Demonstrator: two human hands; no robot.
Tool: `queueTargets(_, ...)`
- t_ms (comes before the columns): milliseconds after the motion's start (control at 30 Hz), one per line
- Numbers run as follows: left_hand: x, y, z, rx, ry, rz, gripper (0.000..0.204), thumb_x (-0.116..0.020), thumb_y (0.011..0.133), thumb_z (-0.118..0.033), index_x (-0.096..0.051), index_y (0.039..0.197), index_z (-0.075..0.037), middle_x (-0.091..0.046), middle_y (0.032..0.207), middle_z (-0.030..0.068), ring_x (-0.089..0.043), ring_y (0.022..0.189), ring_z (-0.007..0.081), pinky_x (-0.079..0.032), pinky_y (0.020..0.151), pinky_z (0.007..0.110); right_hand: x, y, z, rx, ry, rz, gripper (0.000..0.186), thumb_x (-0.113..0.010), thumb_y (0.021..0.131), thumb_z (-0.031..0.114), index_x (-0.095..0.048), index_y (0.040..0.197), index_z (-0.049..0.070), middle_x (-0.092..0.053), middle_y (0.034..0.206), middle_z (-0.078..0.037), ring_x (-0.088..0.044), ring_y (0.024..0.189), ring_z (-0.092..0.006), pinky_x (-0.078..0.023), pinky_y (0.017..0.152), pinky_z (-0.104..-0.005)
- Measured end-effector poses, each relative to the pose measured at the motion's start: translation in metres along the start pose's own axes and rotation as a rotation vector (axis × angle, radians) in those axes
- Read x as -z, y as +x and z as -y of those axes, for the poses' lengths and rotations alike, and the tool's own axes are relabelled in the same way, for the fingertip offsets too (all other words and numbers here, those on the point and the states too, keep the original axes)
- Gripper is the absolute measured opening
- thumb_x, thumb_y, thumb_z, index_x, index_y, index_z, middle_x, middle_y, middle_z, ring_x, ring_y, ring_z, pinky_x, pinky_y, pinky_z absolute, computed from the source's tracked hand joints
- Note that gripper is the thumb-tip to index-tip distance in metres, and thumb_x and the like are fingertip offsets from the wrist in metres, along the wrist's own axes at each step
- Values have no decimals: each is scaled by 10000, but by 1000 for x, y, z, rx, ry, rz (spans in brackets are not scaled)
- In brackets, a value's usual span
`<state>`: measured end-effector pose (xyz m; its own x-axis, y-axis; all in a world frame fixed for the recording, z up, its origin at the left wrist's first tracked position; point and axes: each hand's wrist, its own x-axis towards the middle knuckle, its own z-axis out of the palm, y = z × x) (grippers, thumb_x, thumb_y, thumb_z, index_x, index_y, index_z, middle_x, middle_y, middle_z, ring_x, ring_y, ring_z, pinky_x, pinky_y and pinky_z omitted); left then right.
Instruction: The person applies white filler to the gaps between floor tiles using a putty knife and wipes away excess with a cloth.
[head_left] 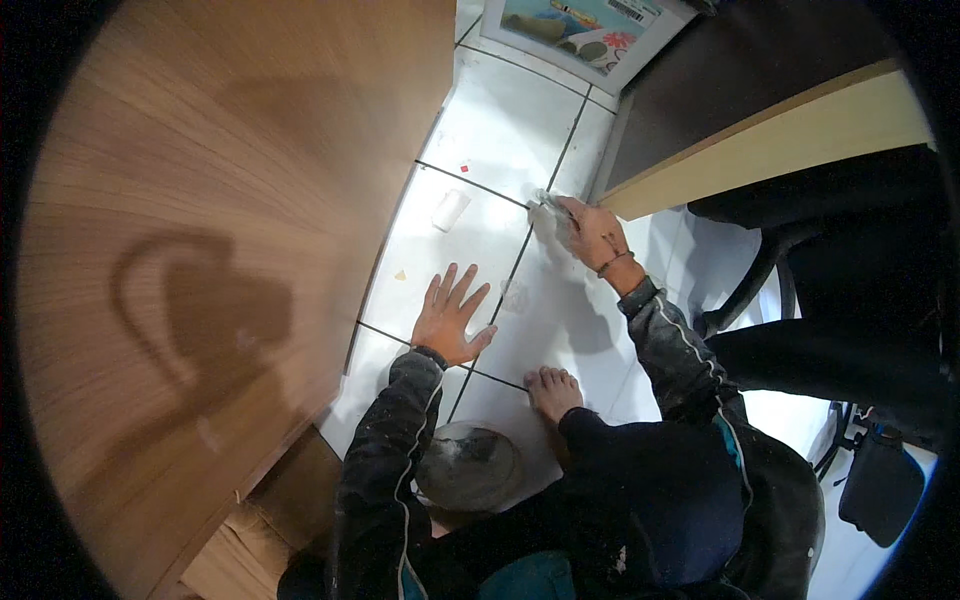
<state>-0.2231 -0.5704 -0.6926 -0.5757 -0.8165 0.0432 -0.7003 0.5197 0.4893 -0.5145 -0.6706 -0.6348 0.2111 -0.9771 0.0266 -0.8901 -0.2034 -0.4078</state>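
My left hand [448, 322] rests on the white tiled floor [500, 110], palm down with its fingers spread, beside a dark grout line. Farther forward and to the right, my right hand [595, 235] is closed on a crumpled whitish-grey wad [548, 212], perhaps a cloth. That wad presses on the floor where two grout lines cross. Part of it is hidden by my fingers. A pale smudge [514, 296] marks the tile between my hands. Near my left forearm stands a round container [468, 466] with grey, dark-stained insides.
A tall wooden panel [200, 200] closes off the left. At the far end leans a white-framed picture [600, 62]. A dark cabinet edge [770, 135] and a black chair [770, 290] stand right. Small red [464, 169] and beige [400, 275] scraps lie ahead, near a whitish rectangular patch [451, 211].
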Motion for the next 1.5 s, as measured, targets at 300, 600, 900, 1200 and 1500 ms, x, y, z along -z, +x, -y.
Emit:
queueTargets(300, -4, -3, 4, 8, -40, -25, 633, -601, 866, -476, -502, 1379, -119, -272, 1560, 127, -177, 1452, 388, -165, 1160, 573, -14, 38, 3, 247, 225, -30, 462, -546, 750, -57, -643, 1172, 106, -687, 1053, -166, -622, 1074, -362, -502, 937, -437)
queueTargets(600, -5, 0, 3, -1, -77, -57, 615, -618, 853, -442, -510, 1367, -122, -290, 1551, 124, -190, 1449, 383, -176, 1162, 562, -46, 2, -52, 278, 47, 75, 329, -571, 680, -90, -668, 932, 99, -675, 1157, -56, -563, 1202, -319, -426, 1067, -416)
queueTargets(900, -6, -4, 3, -12, -22, -62, 680, -628, 848, -440, -445, 1419, -120, -290, 1548, 132, -196, 1447, 383, -173, 1163, 564, -2, 55, 11, 79, -200, 61, 379, -579, 795, 86, -593, 1173, 85, -685, 993, -187, -664, 910, -373, -532, 789, -449)
queueTargets(1200, -8, -6, 0, -87, 15, -96, 664, -661, 849, -392, -445, 1430, -155, -374, 1490, 128, -300, 1389, 380, -228, 1141, 558, -38, -4, 26, 195, -297, 320, 391, -558, 808, 79, -640, 1173, 193, -699, 847, -129, -688, 750, -334, -545, 647, -447)
queueTargets(1500, -36, 17, -36, -227, -21, -130, 286, -674, 814, -213, -647, 1082, -116, -581, 1117, 61, -541, 1071, 279, -413, 941, 433, -21, -11, 15, 213, 31, 119, 485, -502, 746, -37, -698, 1138, 172, -690, 1130, -59, -640, 1060, -285, -526, 891, -372)
